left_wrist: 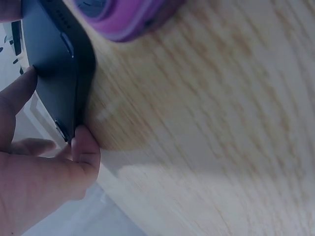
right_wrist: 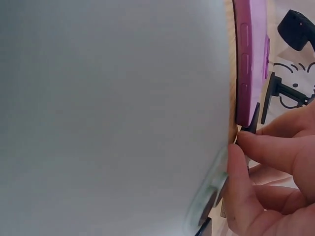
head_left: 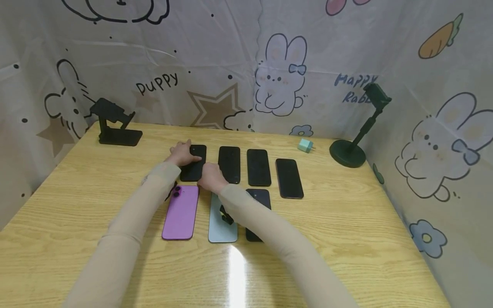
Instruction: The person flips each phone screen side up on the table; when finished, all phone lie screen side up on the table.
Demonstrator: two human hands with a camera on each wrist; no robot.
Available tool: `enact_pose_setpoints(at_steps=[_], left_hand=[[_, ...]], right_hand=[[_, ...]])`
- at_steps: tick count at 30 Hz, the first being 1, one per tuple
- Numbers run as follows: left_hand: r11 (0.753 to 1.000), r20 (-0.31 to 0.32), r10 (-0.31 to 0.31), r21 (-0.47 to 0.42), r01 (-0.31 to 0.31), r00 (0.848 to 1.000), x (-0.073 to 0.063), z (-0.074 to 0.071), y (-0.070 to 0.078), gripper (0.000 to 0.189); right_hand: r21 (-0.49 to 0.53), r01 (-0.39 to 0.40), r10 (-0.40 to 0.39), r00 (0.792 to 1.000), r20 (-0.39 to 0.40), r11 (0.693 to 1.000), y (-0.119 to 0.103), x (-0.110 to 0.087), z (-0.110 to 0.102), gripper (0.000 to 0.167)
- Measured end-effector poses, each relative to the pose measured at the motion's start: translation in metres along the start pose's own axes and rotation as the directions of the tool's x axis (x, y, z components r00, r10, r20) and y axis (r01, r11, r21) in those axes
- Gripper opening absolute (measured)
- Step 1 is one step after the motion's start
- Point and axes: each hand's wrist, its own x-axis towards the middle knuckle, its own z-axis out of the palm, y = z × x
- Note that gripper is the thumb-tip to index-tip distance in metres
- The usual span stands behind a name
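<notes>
A black phone (head_left: 194, 170) lies at the left end of the back row of phones. My left hand (head_left: 182, 154) grips its upper left part; in the left wrist view, fingers rest on its face and at its edge. My right hand (head_left: 212, 177) pinches the same phone near its lower right corner, partly hidden in the head view. In front of it lies a purple phone (head_left: 181, 216), camera side up. Beside that, a light blue phone (head_left: 219, 231) sits under my right wrist. My right forearm partly covers a dark blue phone (head_left: 259, 196).
Further right in the back row lie three black phones, the nearest a black phone (head_left: 229, 164). A black folding stand (head_left: 121, 137) is at the back left. A green stand (head_left: 348, 153) and a small light blue charger (head_left: 305, 145) are at the back right. Printed curtains border the table.
</notes>
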Motion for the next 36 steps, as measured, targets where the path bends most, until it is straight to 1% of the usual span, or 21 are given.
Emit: enact_pose_setpoints(at_steps=[5,9,11,13,16,18,22,25,28,29,32,33,35,36], left_hand=[[1.000,0.013,0.013,0.020,-0.013,1.000,0.002,-0.001,-0.001,0.085],[0.998,0.020,0.024,0.055,-0.025,1.000,0.002,-0.001,-0.002,0.082],[0.998,0.018,0.029,0.057,-0.030,0.999,0.001,-0.001,-0.001,0.081],[0.999,0.012,0.028,0.033,-0.028,1.000,0.000,-0.002,-0.001,0.079],[0.999,-0.007,0.023,-0.035,-0.023,1.000,-0.002,-0.003,-0.002,0.076],[0.997,-0.028,0.029,-0.074,-0.031,0.999,-0.002,-0.004,-0.003,0.073],[0.994,-0.086,0.071,-0.078,-0.078,0.994,0.000,-0.005,-0.005,0.067],[0.990,-0.141,0.099,-0.082,-0.111,0.985,0.003,-0.006,-0.005,0.064],[0.986,-0.189,0.104,-0.108,-0.126,0.976,0.006,-0.007,-0.005,0.067],[0.984,-0.207,0.102,-0.119,-0.129,0.973,0.005,-0.007,-0.005,0.068],[0.982,-0.260,0.078,-0.147,-0.119,0.962,-0.001,-0.005,-0.001,0.068],[0.981,-0.283,0.069,-0.155,-0.117,0.957,-0.002,-0.003,0.001,0.067],[0.980,-0.301,0.044,-0.171,-0.099,0.953,-0.003,-0.001,0.002,0.067],[0.979,-0.309,0.034,-0.180,-0.094,0.951,-0.001,0.000,0.001,0.068]], right_hand=[[0.038,-0.005,0.005,1.000,-0.001,0.999,-0.002,0.000,-0.002,0.040],[0.040,-0.011,0.011,1.000,-0.009,0.999,-0.004,0.000,-0.004,0.041],[0.040,-0.017,0.017,1.000,-0.010,0.999,-0.005,0.000,-0.005,0.042],[0.036,-0.020,0.021,1.000,-0.012,0.999,-0.005,-0.001,-0.006,0.040],[0.024,-0.032,0.032,0.999,-0.016,0.999,-0.006,-0.002,-0.007,0.039],[0.017,-0.039,0.040,0.999,-0.015,0.999,-0.006,-0.002,-0.007,0.038],[0.001,-0.039,0.039,0.999,-0.016,0.999,-0.006,-0.002,-0.008,0.041],[-0.023,-0.023,0.022,1.000,-0.016,0.999,-0.005,-0.002,-0.008,0.042],[-0.028,-0.018,0.018,1.000,-0.006,0.999,-0.002,0.001,-0.007,0.041],[-0.022,-0.015,0.014,1.000,-0.016,1.000,0.003,0.009,-0.002,0.042],[0.022,-0.039,0.039,0.999,-0.001,0.999,0.006,0.012,0.000,0.044],[0.036,-0.041,0.041,0.999,0.000,0.998,0.007,0.013,0.001,0.042],[0.074,-0.051,0.051,0.999,0.001,0.996,0.009,0.012,0.001,0.040],[0.089,-0.060,0.059,0.998,0.015,0.994,0.005,0.006,-0.004,0.036]])
